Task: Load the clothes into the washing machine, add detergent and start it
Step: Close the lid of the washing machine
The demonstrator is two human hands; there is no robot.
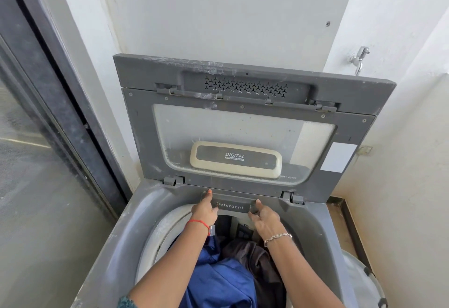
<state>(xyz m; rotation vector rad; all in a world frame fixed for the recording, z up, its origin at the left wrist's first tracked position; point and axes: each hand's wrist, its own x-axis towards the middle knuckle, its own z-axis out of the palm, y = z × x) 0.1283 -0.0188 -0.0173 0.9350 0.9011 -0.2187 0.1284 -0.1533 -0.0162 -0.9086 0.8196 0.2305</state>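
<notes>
1. Your left hand (pixel 205 209) and right hand (pixel 263 214) pinch opposite ends of the detergent drawer (pixel 229 206) at the washing machine (pixel 126 235) tub's back rim.
2. Clothes (pixel 226 278) lie in the tub, beneath your forearms.

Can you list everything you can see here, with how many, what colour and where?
washing machine: one, grey, centre, top-loading
lid: one, grey with clear window, raised upright at the back
detergent drawer: one, dark grey, labelled, at the tub's back rim
clothes: several, blue and dark brown, inside the tub
tap: one, silver, on the right wall
sliding door: one, dark frame, far left
left hand: one, red thread at wrist, touching the drawer's left end
right hand: one, silver bracelet, at the drawer's right end
</notes>
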